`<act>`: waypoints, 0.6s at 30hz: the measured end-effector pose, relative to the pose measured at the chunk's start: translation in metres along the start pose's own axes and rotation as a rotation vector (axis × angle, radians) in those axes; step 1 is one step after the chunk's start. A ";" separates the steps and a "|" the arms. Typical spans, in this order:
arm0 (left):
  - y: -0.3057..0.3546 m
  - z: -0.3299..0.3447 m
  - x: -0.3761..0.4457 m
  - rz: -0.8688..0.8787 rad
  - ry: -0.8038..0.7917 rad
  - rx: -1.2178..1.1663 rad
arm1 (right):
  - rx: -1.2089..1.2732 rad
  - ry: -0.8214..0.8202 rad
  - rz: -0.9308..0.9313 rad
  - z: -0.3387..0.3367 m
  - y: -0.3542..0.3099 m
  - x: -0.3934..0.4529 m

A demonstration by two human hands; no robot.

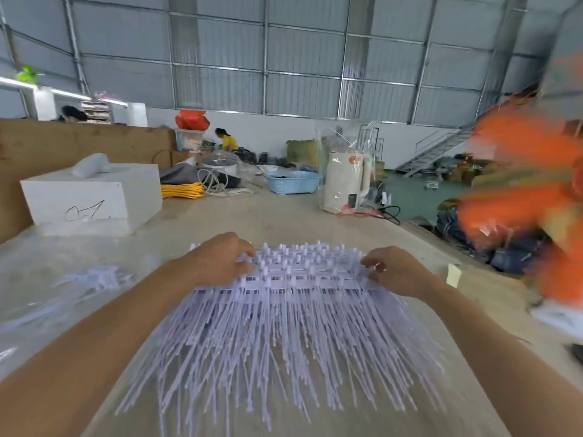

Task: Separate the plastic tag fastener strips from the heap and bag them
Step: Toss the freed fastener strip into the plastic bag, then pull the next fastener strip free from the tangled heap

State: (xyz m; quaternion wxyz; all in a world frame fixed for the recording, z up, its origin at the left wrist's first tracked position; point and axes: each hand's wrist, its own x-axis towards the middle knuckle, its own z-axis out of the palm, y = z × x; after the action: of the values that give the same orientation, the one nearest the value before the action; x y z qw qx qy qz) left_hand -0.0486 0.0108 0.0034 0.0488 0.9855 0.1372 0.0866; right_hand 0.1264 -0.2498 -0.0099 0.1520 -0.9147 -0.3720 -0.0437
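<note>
Fastener strips [284, 310] lie stacked on the table [220, 222], thin filaments fanning toward the person. Left hand [217, 260] and right hand [396, 269] grip the stack's two ends with curled fingers. Loose strips [91, 279] lie left.

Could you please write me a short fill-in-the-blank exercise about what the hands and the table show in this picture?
1. Both hands, left hand and right hand, hold one stack of pale ____ fastener strips.
2. The strips' thin ends point ____ the person.
3. The white foam block lies on the ____ side of the table.
4. The basket at the far end is light ____.

Missing words: purple; toward; left; blue
</note>
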 end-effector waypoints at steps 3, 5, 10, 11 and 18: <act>-0.006 0.002 -0.001 -0.124 -0.014 0.105 | -0.002 0.071 0.029 0.004 -0.002 0.004; -0.009 0.003 -0.002 -0.139 -0.022 0.087 | -0.012 0.050 0.053 0.007 -0.004 0.005; -0.010 0.000 -0.009 -0.097 0.064 0.117 | 0.034 0.100 0.081 0.011 -0.007 0.004; -0.011 0.000 -0.010 -0.096 0.062 0.115 | 0.053 0.108 0.097 0.012 -0.008 0.004; -0.011 0.004 -0.008 -0.095 0.129 0.194 | -0.061 0.065 0.132 0.011 -0.002 0.003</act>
State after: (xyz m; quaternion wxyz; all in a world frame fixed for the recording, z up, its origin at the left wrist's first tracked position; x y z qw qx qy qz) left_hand -0.0584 0.0184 -0.0030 -0.0517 0.9704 0.1944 0.1338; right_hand 0.1267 -0.2430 -0.0191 0.1387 -0.9394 -0.3044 -0.0745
